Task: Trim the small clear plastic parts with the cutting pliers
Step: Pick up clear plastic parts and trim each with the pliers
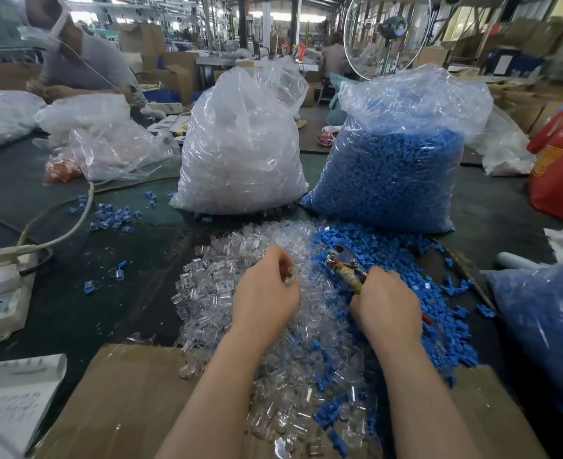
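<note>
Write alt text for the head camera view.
A person's right hand grips cutting pliers while the left hand pinches a small clear plastic part over a heap of clear parts and blue parts. Behind stand two big plastic bags, one clear, one blue.

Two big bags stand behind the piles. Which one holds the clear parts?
The left bag, behind the left hand, holds clear parts. The right bag is packed with blue pieces.

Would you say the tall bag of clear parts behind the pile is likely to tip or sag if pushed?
The bag of clear parts looks thin and crinkled, so it would probably dent, not slide. It stands tall and full on the table, so it seems fairly heavy and might slump sideways.
</note>
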A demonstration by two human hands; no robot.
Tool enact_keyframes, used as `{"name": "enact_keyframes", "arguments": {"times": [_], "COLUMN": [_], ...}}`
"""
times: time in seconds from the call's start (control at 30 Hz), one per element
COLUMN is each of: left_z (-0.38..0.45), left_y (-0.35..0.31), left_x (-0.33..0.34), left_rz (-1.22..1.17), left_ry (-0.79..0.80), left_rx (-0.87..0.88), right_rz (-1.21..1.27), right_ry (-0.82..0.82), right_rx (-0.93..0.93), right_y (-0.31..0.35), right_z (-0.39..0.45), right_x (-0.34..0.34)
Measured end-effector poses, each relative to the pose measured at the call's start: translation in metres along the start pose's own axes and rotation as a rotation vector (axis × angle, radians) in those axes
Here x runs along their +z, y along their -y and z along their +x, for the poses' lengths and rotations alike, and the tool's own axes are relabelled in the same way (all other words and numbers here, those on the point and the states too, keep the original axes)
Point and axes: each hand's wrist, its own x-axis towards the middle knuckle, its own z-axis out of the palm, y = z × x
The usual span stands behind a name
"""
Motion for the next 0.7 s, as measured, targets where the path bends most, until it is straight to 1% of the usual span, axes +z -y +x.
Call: {"name": "enact_keyframes", "arguments": {"times": [0.1,0.27,0.33,0.43,0.5,0.6,0.7], "left_z": [-0.001,-0.003,-0.003,-0.002,-0.002,0.000,0.001], "left_y": [0.001,-0.001,-0.001,-0.001,-0.001,0.001,0.002], "left_x": [-0.001,-0.001,-0.001,0.000,0.000,-0.002,-0.003], "left_rz": [-0.082,-0.141,-0.188,-0.267,-0.323,-0.345,-0.382], "left_ry": [-0.036,-0.051,-0.057,-0.074,-0.087,-0.104,-0.114], "left_rx": [0.001,-0.014,-0.025,-0.023,-0.023,-0.040,-0.067], "right_rz": [-0.010,0.074,0.148,0.329,0.378,0.258,0.095], "right_ry": [0.016,-0.034,-0.065,-0.093,-0.102,-0.107,-0.099], "right_rx": [0.003,-0.061,-0.072,-0.074,-0.104,-0.097,0.013], "right_y": [-0.001,0.001,0.002,0.005,0.006,0.003,-0.006], "right_z": [0.001,0.001,0.000,0.000,0.000,0.001,0.003], "right_x": [0.000,0.001,0.000,-0.002,-0.002,-0.004,-0.004]}}
